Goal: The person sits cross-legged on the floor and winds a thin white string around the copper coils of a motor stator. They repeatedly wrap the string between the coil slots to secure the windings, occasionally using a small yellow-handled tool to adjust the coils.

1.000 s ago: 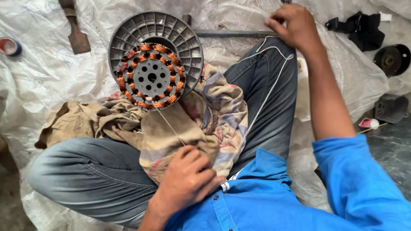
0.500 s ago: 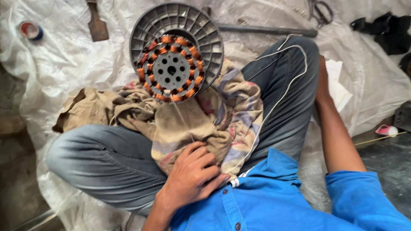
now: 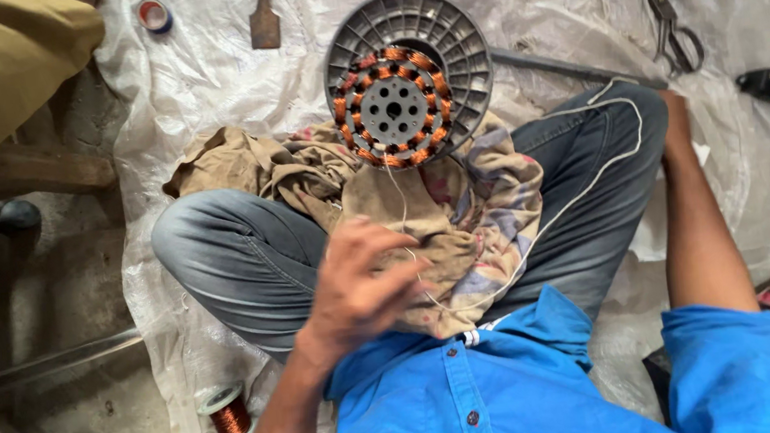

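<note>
The round grey stator with copper-orange windings [image 3: 393,107] was propped on the rag-covered lap, ahead of the left hand [image 3: 354,290], whose blurred grip pinched thin copper wire [image 3: 400,207]; the right hand's grip was hidden behind the knee.

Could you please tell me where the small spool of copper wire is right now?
In the head view, the small spool of copper wire stands at the lower left on the white plastic sheet, just outside the left forearm, below the bent knee in grey jeans.
</note>
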